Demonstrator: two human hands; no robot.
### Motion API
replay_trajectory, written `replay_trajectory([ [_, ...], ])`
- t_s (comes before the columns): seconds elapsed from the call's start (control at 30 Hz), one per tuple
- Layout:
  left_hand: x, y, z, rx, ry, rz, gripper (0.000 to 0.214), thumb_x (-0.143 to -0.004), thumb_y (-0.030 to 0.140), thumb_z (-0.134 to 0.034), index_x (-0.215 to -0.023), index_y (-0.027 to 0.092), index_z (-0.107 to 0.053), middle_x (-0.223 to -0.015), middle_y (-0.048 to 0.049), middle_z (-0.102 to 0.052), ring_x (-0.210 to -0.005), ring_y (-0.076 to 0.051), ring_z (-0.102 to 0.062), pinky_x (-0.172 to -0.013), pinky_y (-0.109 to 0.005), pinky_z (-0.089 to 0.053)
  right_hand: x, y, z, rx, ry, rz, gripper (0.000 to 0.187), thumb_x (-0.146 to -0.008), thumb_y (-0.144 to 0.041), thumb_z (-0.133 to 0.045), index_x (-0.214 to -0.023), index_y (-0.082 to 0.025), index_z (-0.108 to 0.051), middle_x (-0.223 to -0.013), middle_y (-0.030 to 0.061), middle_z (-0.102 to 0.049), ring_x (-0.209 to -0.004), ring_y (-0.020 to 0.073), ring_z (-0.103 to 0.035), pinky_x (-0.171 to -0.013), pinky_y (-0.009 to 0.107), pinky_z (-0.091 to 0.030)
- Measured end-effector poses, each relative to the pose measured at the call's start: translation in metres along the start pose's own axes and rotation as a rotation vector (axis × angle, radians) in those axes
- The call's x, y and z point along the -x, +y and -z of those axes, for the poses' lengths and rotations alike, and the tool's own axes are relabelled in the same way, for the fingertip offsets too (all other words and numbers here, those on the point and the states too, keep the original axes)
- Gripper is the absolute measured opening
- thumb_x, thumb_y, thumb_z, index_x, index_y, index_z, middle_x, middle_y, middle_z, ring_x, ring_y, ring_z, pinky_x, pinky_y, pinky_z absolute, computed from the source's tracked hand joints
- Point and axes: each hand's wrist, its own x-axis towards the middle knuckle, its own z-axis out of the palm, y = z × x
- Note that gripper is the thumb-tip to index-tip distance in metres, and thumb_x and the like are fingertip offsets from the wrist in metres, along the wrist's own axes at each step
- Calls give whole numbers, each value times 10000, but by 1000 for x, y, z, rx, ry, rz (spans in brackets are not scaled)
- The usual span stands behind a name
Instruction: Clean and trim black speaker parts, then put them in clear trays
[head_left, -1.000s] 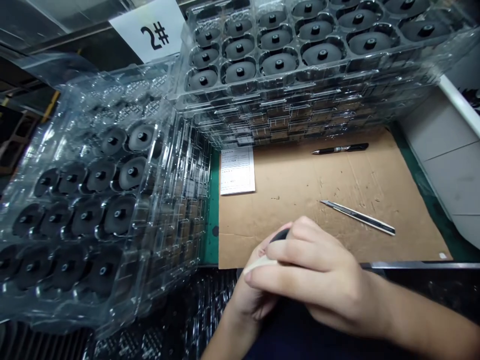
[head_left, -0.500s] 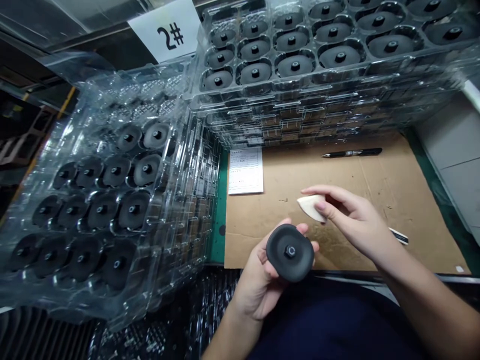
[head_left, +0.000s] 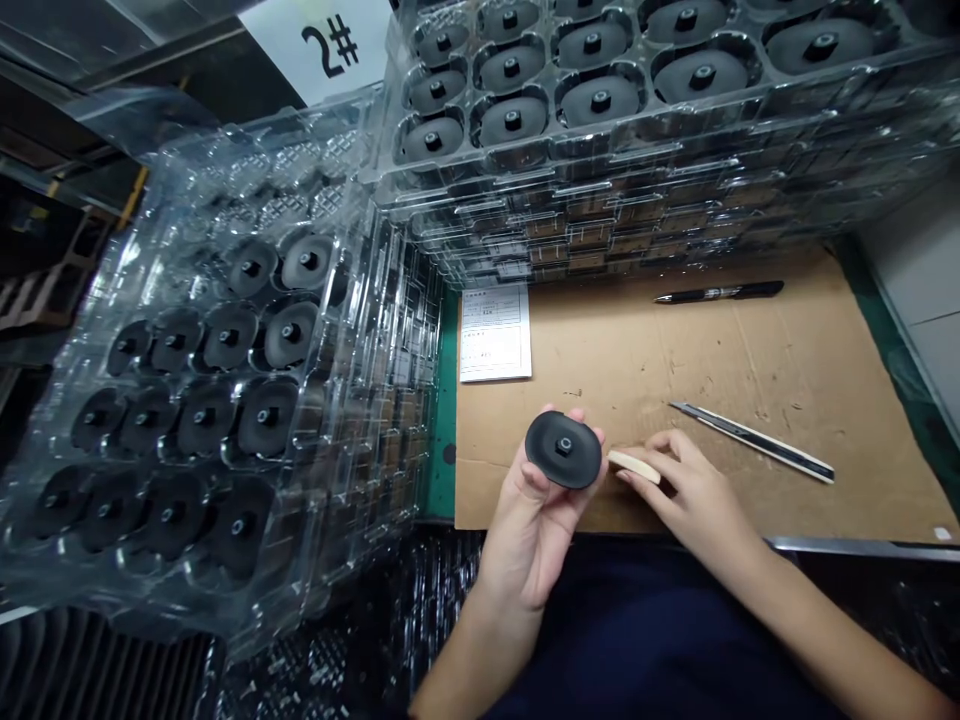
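Note:
In my left hand [head_left: 536, 530] is a black, rounded part [head_left: 583, 468] with a dished face and a small hollow post at its centre. My fingers grip it from behind and the thumb rests at its lower left edge. My right hand [head_left: 690, 490] pinches a cream-coloured pad [head_left: 634, 466], seen nearly edge-on, just right of the black part. Whether the pad touches the part I cannot tell. Beyond the right hand, a utility knife [head_left: 757, 441] with its blade out lies on the cardboard sheet [head_left: 600, 340].
A pen [head_left: 720, 293] and a printed paper slip [head_left: 495, 345] lie on the cardboard. Stacked clear plastic trays [head_left: 570, 165] holding similar black parts rise behind it. Another tray stack [head_left: 330, 400] stands at left. A white "2#" sign [head_left: 315, 45] is at the back.
My left hand has raised and tilted the black part. My right hand has moved down with the pad, turning it edge-on, and the knife is now uncovered.

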Motion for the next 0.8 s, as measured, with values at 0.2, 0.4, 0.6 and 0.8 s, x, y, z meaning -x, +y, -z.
replay_trajectory([
  [0.2, -1, -6, -3, -42, 24, -41, 486, -760, 351, -652, -1218, 232, -540, -1303, -82, -535, -1190, -305, -504, -1037, -435, -385, -12, -21, 31, -127, -1, 13, 229, -897, -327, -472, -1047, -247, -626, -976, 38, -654, -852, 177, -621, -681, 280, -513],
  [0.4, 1, -10, -5, -184, 51, -61, 539, -724, 309, -713, -1229, 256, -533, -1205, -72, -603, -1111, -216, -565, -947, -298, -463, -20, -94, 50, -213, 128, 375, 297, -884, -163, -467, -1168, -197, -546, -1038, 48, -611, -940, 151, -554, -841, 289, -445],
  [0.6, 7, -3, -10, -227, 29, -115, 522, -599, 346, -792, -1087, 273, -624, -1100, -19, -655, -1035, -209, -609, -905, -272, -491, -27, -116, 48, -96, -89, 536, 230, -879, -120, -435, -1046, -148, -590, -898, 41, -626, -794, 135, -539, -752, 282, -436],
  [0.8, 8, 0, -13, -228, -28, -111, 654, -527, 364, -819, -1138, 287, -600, -1163, -24, -631, -1071, -250, -595, -990, -348, -439, -15, -111, 44, -134, 29, 654, 284, -839, -68, -467, -1105, -102, -560, -884, 70, -627, -767, 149, -525, -721, 304, -443],
])
